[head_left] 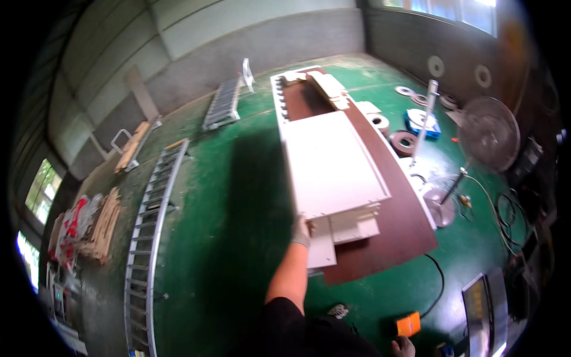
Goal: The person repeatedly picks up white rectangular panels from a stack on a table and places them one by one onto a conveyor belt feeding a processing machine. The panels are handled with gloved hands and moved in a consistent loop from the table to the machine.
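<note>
My left hand (302, 231) is closed on the near left corner of a large white panel (333, 163). Its fingers wrap the edge, and it seems to wear a pale glove. The panel lies over smaller white boards (355, 226) that stick out at its near end. All of these rest on a long table with a brown top (392, 238). Low at the picture's bottom edge, my right hand (403, 347) hangs away from the table, near an orange foot pedal (408, 324). It is partly cut off, and its finger pose cannot be made out.
Pale strips (327, 86) lie at the table's far end. Edging rolls (403, 143) and a standing fan (489, 135) are to the right. A roller conveyor (156, 220) runs along the left, with a second one (223, 102) farther back. A black cable (440, 279) crosses the green floor.
</note>
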Motion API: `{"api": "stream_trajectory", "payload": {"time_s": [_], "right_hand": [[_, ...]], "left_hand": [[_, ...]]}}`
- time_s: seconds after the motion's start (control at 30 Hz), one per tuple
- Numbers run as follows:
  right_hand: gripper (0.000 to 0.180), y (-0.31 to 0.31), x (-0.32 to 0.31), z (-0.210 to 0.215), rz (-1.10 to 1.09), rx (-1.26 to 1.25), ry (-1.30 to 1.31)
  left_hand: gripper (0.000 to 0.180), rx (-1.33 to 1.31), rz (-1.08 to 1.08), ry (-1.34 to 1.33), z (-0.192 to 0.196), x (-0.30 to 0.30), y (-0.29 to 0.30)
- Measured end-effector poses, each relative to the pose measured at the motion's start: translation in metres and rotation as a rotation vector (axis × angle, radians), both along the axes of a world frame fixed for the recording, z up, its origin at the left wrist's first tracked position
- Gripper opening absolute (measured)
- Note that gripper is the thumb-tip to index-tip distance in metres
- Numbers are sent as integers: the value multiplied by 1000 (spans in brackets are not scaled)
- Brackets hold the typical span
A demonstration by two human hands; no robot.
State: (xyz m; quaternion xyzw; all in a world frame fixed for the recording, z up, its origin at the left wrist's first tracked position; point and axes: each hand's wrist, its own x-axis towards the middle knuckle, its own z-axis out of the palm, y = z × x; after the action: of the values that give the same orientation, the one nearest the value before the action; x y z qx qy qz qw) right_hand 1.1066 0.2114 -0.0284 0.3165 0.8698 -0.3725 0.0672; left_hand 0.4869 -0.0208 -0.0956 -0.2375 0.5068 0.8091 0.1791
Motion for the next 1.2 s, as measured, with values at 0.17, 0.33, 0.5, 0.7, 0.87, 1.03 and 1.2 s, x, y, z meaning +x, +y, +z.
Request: {"api": "stream_trajectory", "payload": {"time_s": [0.17,0.33,0.5,0.7,0.87,1.03,1.2], "right_hand": [[47,-25,-85,-14,477,60,492],[57,-29,-195,-29,-123,-1088,346],[53,-29,-307,-40,-347,-1492,602],[48,-49,-272,-27,-557,-1459,728],[62,-3,-162,-10,-653,-1553,660],[38,20,-58,62,-964,-1069,844],[31,-23,35,86,-1345,-453,789]], "left_hand": [[32,51,-122,49,12,52,-15],[34,126,-647,11,25,154,-4],[41,102,-1072,7,33,247,-21],[52,254,-1089,-221,29,236,-79],[59,488,-424,-53,49,146,-78],[63,424,-538,-94,67,140,-51],[57,625,-773,-336,72,195,10]]}}
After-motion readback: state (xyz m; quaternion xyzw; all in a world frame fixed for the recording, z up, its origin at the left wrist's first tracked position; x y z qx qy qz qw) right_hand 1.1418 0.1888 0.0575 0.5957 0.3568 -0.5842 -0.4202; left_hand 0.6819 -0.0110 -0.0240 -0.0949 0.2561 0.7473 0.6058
